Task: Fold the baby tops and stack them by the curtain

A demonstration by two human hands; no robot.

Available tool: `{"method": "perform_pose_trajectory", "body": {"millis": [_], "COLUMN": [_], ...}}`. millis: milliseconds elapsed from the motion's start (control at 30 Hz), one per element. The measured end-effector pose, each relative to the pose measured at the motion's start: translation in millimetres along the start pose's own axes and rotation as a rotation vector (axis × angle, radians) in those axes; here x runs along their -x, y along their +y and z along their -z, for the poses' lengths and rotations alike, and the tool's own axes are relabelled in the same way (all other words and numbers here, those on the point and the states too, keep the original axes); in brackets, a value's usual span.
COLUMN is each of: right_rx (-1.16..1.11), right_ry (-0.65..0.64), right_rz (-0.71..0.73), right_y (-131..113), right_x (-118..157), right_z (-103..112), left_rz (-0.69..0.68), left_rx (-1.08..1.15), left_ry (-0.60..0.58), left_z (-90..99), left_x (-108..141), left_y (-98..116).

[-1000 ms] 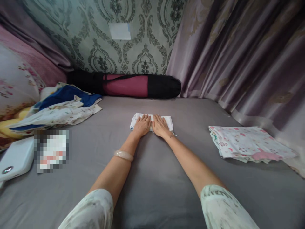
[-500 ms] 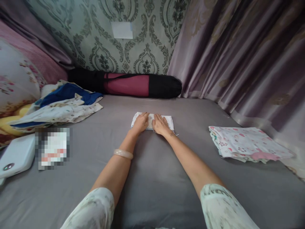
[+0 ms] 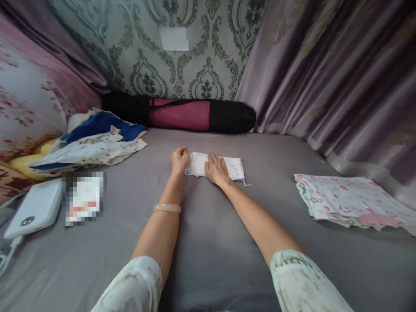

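A small folded white cloth (image 3: 233, 167) with a faint print lies on the grey bed sheet, a thin white string sticking out at its near right corner. My right hand (image 3: 216, 168) rests flat on the middle of this cloth, fingers stretched forward. Beside the cloth's left edge is my left hand (image 3: 180, 160), its fingers curled in; what they hold, if anything, is hidden. A pale bangle (image 3: 167, 208) circles my left forearm.
A folded, pink-patterned white cloth (image 3: 351, 199) lies at right. At left are a white power bank (image 3: 37, 206) with a cable, a blurred packet (image 3: 85, 198) and crumpled clothing (image 3: 107, 134). A long black-and-maroon bag (image 3: 178, 113) lies along the wall.
My left hand has come off the cloth's top to its left side, and its fingers have curled. My right hand stays flat on the cloth. The view has shifted slightly left.
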State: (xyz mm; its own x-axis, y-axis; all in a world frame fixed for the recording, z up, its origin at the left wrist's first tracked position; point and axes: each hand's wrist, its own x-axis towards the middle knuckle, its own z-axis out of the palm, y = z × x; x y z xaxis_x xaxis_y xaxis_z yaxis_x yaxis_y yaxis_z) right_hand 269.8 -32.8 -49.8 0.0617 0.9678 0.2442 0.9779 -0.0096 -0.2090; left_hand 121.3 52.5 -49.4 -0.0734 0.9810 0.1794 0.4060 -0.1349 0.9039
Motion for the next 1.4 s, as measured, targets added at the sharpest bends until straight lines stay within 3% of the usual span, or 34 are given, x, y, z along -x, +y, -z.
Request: {"method": "perform_pose_trajectory", "body": {"millis": [167, 300, 567, 967, 1400], "right_rx": [0.018, 0.029, 0.018, 0.027, 0.002], "right_ry": [-0.024, -0.103, -0.109, -0.074, -0.120], "right_rz": [0.000, -0.010, 0.024, 0.025, 0.022], "right_y": [0.5, -0.8, -19.1, -25.4, -36.8], "right_x": [-1.4, -5.1, -15.6, -17.3, -25.0], "right_z": [1.7, 8.4, 18.6, -8.4, 4.2], "left_rz": [0.154, 0.222, 0.227, 0.243, 0.243], "left_rx": [0.227, 0.272, 0.286, 0.328, 0.335], "left_ry": [0.029, 0.015, 0.000, 0.004, 0.011], "left_z": [-0.1, 1.1, 1.7, 1.7, 2.2], "left_x": [-5.0, -2.0, 0.9, 1.7, 0.6], "left_y": [-4.2, 3.3, 7.6, 9.2, 10.8]}}
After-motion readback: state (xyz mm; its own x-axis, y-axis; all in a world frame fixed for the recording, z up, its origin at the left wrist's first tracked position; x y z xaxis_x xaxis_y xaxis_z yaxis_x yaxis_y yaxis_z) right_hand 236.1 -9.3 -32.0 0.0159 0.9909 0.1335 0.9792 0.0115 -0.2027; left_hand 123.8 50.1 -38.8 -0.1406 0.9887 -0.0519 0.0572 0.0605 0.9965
